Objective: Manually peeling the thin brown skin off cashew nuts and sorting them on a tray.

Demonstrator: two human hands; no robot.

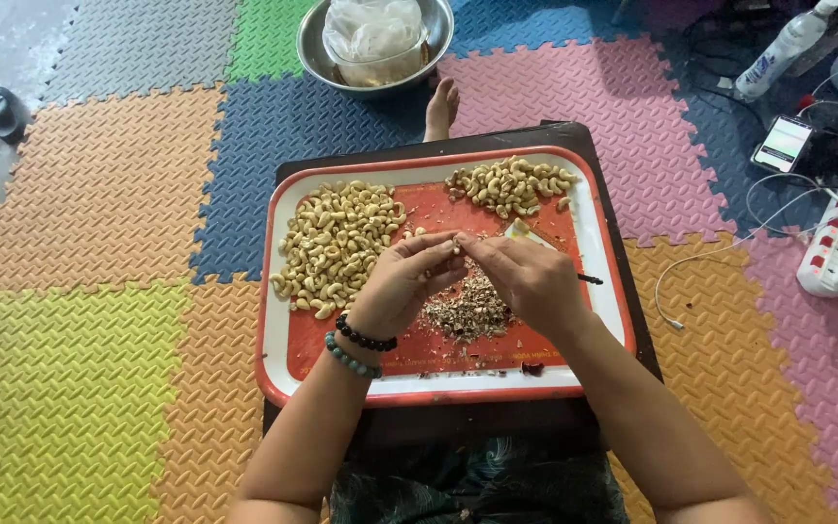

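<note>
Pinched between the fingertips of the left hand [404, 281] and right hand [526, 277] is a single cashew [457, 247], held just above the heap of husk scraps [467, 311] on the red tray [589, 223], between two cashew piles [337, 243].

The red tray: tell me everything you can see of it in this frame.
The red tray is rectangular with rounded corners, a red floor and a pale raised rim edged in red. It looks like plastic or enamel. It lies flat on a dark low table. It carries a large cashew pile at left, a smaller pile at the far side and a heap of brown skins in the middle. Both hands work above it.
</note>
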